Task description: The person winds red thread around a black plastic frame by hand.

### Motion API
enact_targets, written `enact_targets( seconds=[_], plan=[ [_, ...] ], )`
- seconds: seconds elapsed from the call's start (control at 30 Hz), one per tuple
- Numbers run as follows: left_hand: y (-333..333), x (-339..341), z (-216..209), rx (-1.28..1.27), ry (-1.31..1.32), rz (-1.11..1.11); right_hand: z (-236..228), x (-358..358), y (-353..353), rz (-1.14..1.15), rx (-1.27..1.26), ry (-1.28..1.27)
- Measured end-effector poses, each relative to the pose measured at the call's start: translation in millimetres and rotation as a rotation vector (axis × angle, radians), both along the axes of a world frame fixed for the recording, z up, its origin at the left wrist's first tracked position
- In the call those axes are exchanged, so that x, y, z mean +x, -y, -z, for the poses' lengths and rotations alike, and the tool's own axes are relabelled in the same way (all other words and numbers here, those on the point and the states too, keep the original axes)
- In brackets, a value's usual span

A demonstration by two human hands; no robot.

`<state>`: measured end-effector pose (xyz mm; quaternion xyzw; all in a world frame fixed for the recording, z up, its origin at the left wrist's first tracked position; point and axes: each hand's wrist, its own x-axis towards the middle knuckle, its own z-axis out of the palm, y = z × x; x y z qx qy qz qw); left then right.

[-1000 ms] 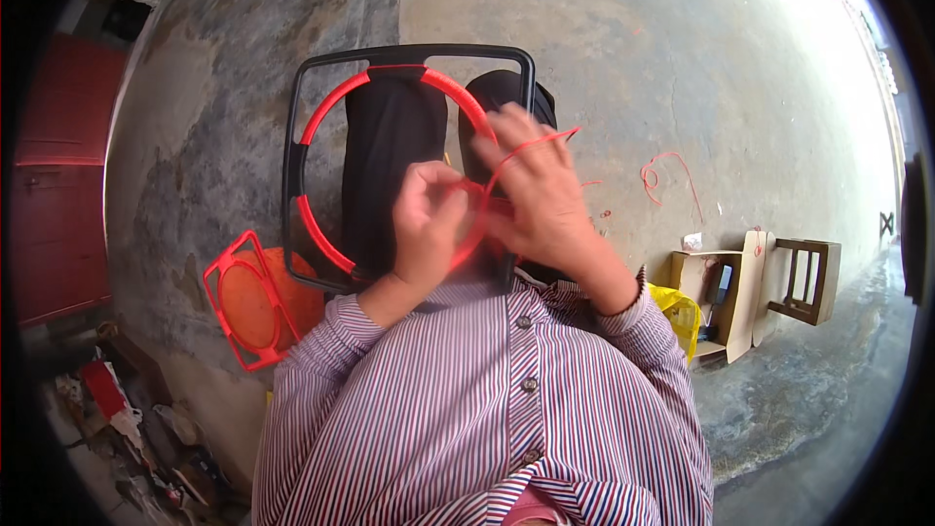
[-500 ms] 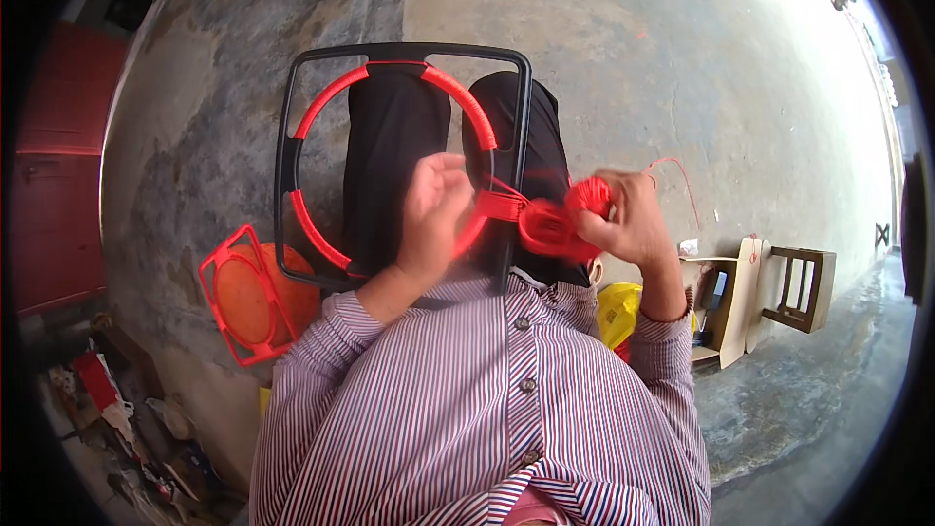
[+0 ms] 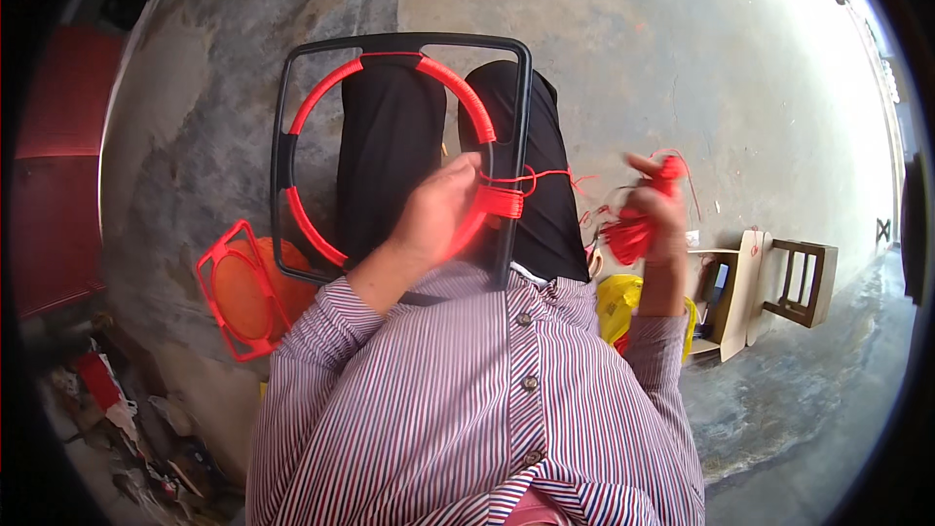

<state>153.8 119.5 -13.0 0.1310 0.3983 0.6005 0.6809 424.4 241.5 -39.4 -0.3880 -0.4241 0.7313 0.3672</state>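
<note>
A black square frame (image 3: pixel 526 117) with a round inner ring lies across my lap. Red cord wraps several stretches of the ring, and a flat band of red cord (image 3: pixel 501 202) joins ring and frame on the right. My left hand (image 3: pixel 436 209) is closed at the ring's right side, beside that band; its fingertips are partly hidden. From there a loose red strand (image 3: pixel 545 173) runs right toward my right hand (image 3: pixel 657 209). That hand, smeared by motion, holds a bundle of red cord (image 3: pixel 629 237) off to the right of my knees.
On the floor at left, a red frame (image 3: pixel 222 253) leans by an orange round seat (image 3: pixel 282 282). A yellow bag (image 3: pixel 618 307), an open cardboard box (image 3: pixel 735 317) and a small wooden stool (image 3: pixel 808 282) stand at right. Clutter (image 3: pixel 146 429) fills the lower left.
My right hand has swung a little right with the cord bundle, drawing the strand out from the frame. My left hand has moved to the ring's right side and closed there.
</note>
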Motion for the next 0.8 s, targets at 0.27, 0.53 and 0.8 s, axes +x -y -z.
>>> enact_targets(
  seconds=[0.27,0.53,0.8],
  plan=[
    [2.5,-8.2,9.5,-0.020,-0.036,0.086,-0.3,-50.0,18.0,-0.327,-0.037,0.131],
    [3.9,-12.2,17.4,-0.146,-0.080,0.173,4.2,-46.7,45.0,-0.071,-0.145,0.004],
    [1.2,-6.3,4.0,-0.210,0.012,0.104,6.8,-41.2,52.9,-0.120,-0.161,-0.018]
  ],
)
